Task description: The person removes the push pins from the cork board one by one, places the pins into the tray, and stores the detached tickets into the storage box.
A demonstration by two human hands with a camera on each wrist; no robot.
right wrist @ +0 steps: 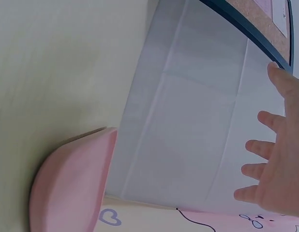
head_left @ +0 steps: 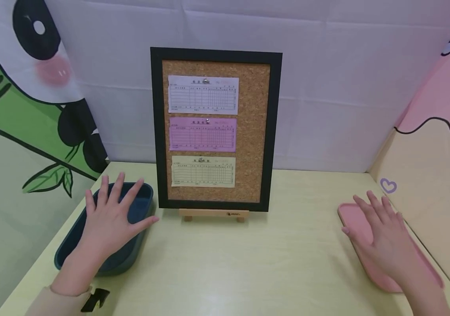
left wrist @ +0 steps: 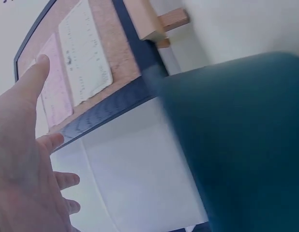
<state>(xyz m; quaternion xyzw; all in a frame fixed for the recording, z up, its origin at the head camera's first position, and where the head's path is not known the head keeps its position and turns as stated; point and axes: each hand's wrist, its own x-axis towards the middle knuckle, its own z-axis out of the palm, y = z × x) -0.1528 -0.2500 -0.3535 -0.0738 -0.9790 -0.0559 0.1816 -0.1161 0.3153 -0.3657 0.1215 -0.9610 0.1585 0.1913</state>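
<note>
Backdrop: cartoon panel [head_left: 3,193] at left, pale lavender cloth [head_left: 327,127] behind, pink-and-cream panel [head_left: 438,188] at right.
Table [head_left: 288,259]: light wood-look top, reaching the cloth.
Bin [head_left: 126,261]: dark blue, on the left.
Left hand [head_left: 108,221]: over the bin, fingers spread.
Corkboard [head_left: 252,131]: on a wooden stand [head_left: 214,213], three slips [head_left: 203,134] pinned.
Tray [head_left: 351,219]: pink, along the right edge.
Right hand [head_left: 384,239]: above the tray, fingers spread.

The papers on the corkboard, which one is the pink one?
The middle paper on the corkboard. It is purplish pink, while the top paper looks whitish and the bottom paper pale yellow.
</note>
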